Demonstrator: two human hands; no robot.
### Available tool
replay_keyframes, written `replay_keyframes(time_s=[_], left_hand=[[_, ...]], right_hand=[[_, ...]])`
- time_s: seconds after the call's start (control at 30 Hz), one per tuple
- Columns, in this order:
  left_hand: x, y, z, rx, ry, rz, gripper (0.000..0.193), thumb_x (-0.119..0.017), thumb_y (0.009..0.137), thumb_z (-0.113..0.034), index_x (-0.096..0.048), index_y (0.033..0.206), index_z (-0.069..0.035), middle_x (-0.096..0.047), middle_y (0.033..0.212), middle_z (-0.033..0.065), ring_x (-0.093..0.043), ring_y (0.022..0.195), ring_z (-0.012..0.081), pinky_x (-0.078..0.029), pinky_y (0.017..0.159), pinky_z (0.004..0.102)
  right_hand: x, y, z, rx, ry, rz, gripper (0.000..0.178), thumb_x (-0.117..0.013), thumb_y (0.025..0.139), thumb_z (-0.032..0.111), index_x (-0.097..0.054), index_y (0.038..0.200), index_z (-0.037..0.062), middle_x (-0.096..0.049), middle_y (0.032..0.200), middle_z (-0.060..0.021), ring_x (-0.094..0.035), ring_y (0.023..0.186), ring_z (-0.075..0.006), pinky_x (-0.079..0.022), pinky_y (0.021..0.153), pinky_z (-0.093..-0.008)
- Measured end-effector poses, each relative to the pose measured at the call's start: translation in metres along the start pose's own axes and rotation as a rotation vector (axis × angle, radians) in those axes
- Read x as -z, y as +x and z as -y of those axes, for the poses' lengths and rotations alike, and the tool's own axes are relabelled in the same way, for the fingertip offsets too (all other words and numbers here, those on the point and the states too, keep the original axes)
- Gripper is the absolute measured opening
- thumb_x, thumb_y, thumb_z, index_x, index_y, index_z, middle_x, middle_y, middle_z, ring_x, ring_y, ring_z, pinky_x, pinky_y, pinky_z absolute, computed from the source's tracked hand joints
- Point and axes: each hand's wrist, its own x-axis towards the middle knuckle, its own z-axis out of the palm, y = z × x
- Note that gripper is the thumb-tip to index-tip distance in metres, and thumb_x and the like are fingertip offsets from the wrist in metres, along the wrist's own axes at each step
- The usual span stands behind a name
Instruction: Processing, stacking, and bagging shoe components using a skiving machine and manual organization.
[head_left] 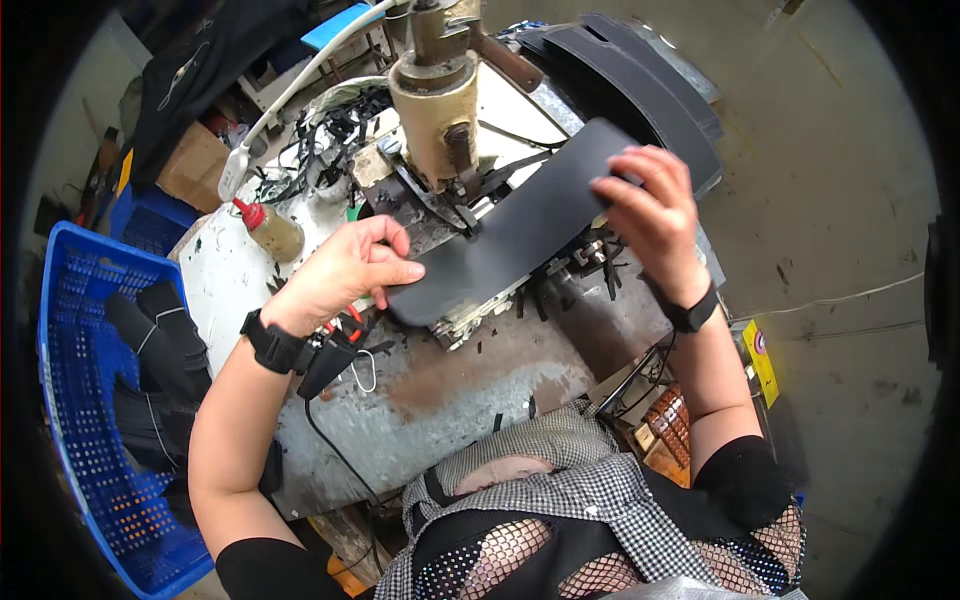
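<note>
A long, smooth black panel with rounded ends, perhaps leather or a similar sheet, lies slantwise across the bed of a cream-coloured sewing-type machine. Its upper long edge is at the machine's foot. My left hand pinches the lower left end, thumb on top and some fingers hidden beneath. At the upper right end, the curled fingers of my right hand grip the panel's edge. Small metal parts show just below the panel. Scissors with red-orange handles hang near my left wrist.
Black scraps litter the worktable. A red-capped bottle stands left of the machine. Stacked black panels lie at the back right. A blue basket at the left holds tied black bundles.
</note>
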Motion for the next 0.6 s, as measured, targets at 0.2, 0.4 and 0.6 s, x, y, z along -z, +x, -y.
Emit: replay_keyframes(time_s=[0.2,0.4,0.6], left_hand=[[0.001,-0.028,0.007,0.029,-0.088,-0.024,0.018,-0.069,0.085,-0.009,-0.052,0.092,-0.007,-0.067,0.075,0.0083,-0.058,0.053,0.0068,-0.045,0.048,0.0191],[-0.005,-0.043,0.017,0.075,-0.111,0.03,0.013,-0.066,0.088,-0.011,-0.056,0.094,-0.004,-0.067,0.076,0.0069,-0.059,0.057,0.0069,-0.045,0.052,0.0187],[-0.004,-0.051,0.024,0.043,-0.11,-0.054,0.013,-0.067,0.088,-0.014,-0.058,0.092,-0.005,-0.064,0.072,0.003,-0.057,0.057,0.005,-0.045,0.053,0.0182]], right_hand=[[0.07,0.021,-0.052,-0.105,-0.14,-0.129,0.024,-0.072,0.071,-0.001,-0.072,0.092,0.0088,-0.067,0.091,-0.0069,-0.062,0.09,-0.023,-0.045,0.091,-0.0363],[0.077,0.019,-0.099,-0.869,0.526,-0.16,0.021,-0.071,0.085,0.012,-0.069,0.1,-0.0027,-0.067,0.086,-0.0003,-0.06,0.079,-0.0065,-0.046,0.071,-0.0191],[0.038,0.001,-0.118,-1.108,0.48,0.018,0.025,-0.07,0.087,0.02,-0.069,0.104,0.0022,-0.068,0.091,-0.0001,-0.059,0.083,-0.0068,-0.045,0.077,-0.021]])
